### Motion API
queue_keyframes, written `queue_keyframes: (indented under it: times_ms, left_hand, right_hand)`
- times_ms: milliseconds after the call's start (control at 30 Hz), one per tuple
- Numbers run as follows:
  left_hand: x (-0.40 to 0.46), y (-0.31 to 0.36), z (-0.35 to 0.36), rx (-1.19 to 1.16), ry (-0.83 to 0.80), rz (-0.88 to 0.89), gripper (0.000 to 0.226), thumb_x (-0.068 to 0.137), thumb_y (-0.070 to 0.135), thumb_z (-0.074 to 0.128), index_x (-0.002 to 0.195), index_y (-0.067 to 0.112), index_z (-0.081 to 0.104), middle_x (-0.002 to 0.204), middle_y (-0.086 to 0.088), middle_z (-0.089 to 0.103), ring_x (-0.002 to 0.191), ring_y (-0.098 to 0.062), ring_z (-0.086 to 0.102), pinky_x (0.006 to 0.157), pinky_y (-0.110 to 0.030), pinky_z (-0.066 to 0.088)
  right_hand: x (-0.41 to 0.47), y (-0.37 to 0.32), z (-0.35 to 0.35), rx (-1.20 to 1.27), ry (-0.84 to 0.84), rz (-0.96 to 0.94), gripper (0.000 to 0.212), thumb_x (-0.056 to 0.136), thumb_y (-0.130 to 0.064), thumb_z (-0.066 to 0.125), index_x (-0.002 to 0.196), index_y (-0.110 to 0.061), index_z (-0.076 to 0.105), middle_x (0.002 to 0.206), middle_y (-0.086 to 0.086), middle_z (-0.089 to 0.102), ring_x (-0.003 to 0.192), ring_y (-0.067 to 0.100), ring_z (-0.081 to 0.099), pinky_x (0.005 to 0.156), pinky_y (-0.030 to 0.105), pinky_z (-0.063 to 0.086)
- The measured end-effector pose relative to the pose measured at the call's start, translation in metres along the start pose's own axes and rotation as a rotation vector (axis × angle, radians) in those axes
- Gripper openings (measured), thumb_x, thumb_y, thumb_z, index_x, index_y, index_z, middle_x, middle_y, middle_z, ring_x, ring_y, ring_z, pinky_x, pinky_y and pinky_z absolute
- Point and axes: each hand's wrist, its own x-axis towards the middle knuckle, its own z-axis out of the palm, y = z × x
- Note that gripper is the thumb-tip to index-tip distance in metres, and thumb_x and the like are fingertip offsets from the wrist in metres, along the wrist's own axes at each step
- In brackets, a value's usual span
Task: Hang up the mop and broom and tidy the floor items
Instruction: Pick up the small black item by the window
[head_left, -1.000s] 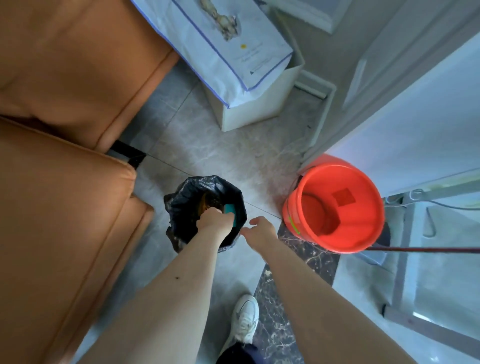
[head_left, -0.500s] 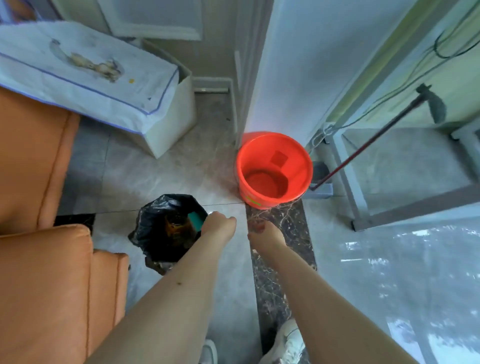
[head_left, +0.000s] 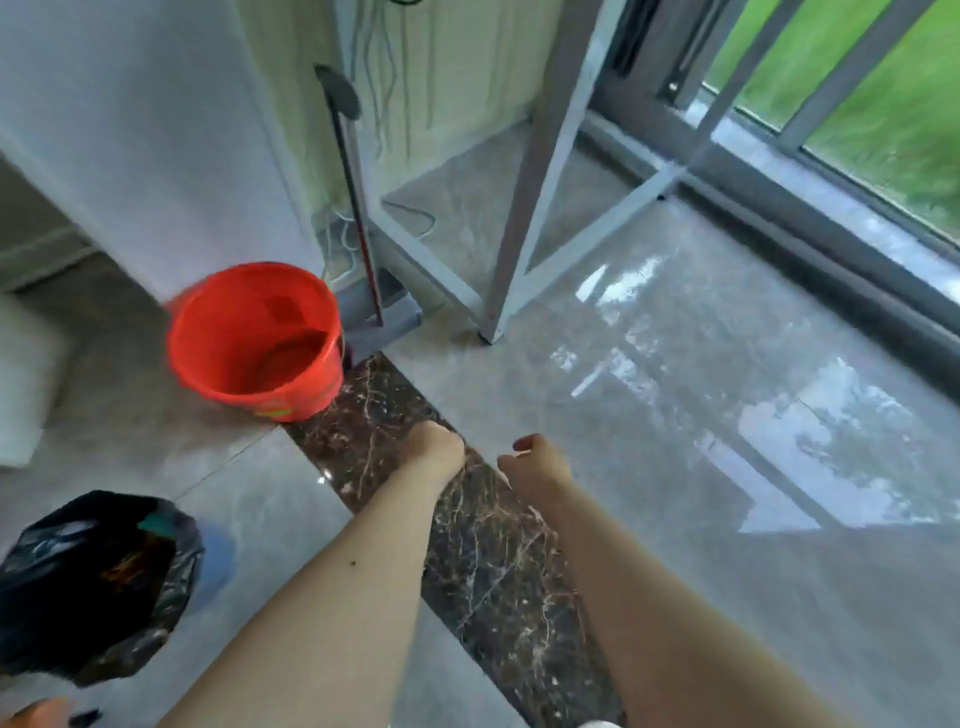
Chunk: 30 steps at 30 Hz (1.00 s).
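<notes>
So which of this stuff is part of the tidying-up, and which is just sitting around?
Part of the job:
- long-handled mop leaning by the wall
- orange bucket on the floor
- black bin bag on the floor
- left hand and right hand, both holding nothing

Just there:
- metal frame
- dark marble strip

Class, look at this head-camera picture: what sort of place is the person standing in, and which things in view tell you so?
Most likely a home, at the doorway to an enclosed balcony. Signs: glossy floor tiles with a dark marble threshold strip, sliding glass doors with grass beyond, and an orange bucket beside a long-handled mop propped upright.
</notes>
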Motion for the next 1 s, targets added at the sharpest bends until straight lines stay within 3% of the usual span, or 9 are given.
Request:
queue_keyframes:
  times_ms: [133,267,433,533,667,800,900,1000]
  left_hand:
    - [-0.042,0.055,0.088,0.136,-0.066,0.108,0.036,0.097,0.01,0.04,0.125,-0.009,0.055,0.133,-0.024,0.055,0.123,-0.035,0.053,0.099,-0.037,0.043]
    - [-0.095,0.1,0.185,0.23,-0.174,0.193,0.039,0.097,0.014,0.04,0.125,-0.009,0.055,0.131,-0.025,0.055,0.117,-0.037,0.056,0.093,-0.04,0.047]
    - [-0.163,0.137,0.299,0.304,-0.273,0.276,0.034,0.09,0.01,0.043,0.111,-0.012,0.059,0.122,-0.028,0.059,0.116,-0.04,0.057,0.083,-0.041,0.05]
    - [-0.201,0.156,0.355,0.368,-0.317,0.308,0.037,0.09,0.009,0.04,0.117,-0.012,0.056,0.127,-0.028,0.057,0.119,-0.04,0.055,0.095,-0.044,0.049]
    - [-0.254,0.186,0.437,0.48,-0.403,0.444,0.037,0.09,0.005,0.039,0.118,-0.015,0.053,0.129,-0.031,0.053,0.123,-0.041,0.052,0.098,-0.046,0.045]
    - [-0.303,0.196,0.511,0.524,-0.477,0.516,0.035,0.089,0.009,0.041,0.112,-0.009,0.06,0.126,-0.028,0.058,0.118,-0.039,0.057,0.097,-0.044,0.047]
    - [-0.337,0.19,0.558,0.58,-0.547,0.554,0.027,0.087,0.008,0.041,0.094,-0.005,0.064,0.121,-0.028,0.061,0.104,-0.039,0.061,0.094,-0.043,0.048]
    - [-0.36,0.186,0.602,0.616,-0.613,0.565,0.031,0.086,0.008,0.043,0.103,-0.008,0.063,0.123,-0.029,0.059,0.116,-0.041,0.057,0.095,-0.046,0.048]
  right_hand:
    - [-0.001,0.077,-0.078,0.135,0.084,0.091,0.047,0.09,-0.022,0.056,0.133,-0.007,0.046,0.132,0.015,0.055,0.118,0.03,0.055,0.091,0.03,0.046]
    - [-0.009,0.162,-0.154,0.259,0.167,0.172,0.047,0.091,-0.023,0.056,0.134,-0.006,0.046,0.131,0.015,0.055,0.116,0.031,0.056,0.091,0.033,0.047]
    - [-0.026,0.268,-0.234,0.465,0.227,0.268,0.048,0.091,-0.02,0.055,0.134,-0.004,0.043,0.13,0.018,0.052,0.11,0.031,0.056,0.09,0.037,0.047]
    - [-0.041,0.321,-0.277,0.523,0.267,0.309,0.048,0.091,-0.018,0.055,0.135,-0.004,0.043,0.133,0.017,0.051,0.117,0.032,0.054,0.093,0.037,0.047]
    - [-0.064,0.394,-0.336,0.591,0.399,0.361,0.045,0.09,-0.018,0.055,0.133,-0.005,0.046,0.134,0.015,0.052,0.121,0.03,0.053,0.096,0.034,0.045]
    - [-0.089,0.465,-0.376,0.676,0.505,0.438,0.044,0.09,-0.017,0.056,0.131,-0.005,0.048,0.133,0.015,0.054,0.12,0.03,0.054,0.094,0.032,0.045]
    - [-0.106,0.512,-0.394,0.747,0.55,0.49,0.045,0.09,-0.015,0.054,0.133,-0.005,0.047,0.134,0.015,0.053,0.121,0.03,0.052,0.094,0.03,0.044]
    - [-0.118,0.555,-0.411,0.82,0.588,0.545,0.046,0.09,-0.015,0.054,0.133,-0.005,0.046,0.135,0.015,0.052,0.121,0.03,0.052,0.097,0.033,0.045]
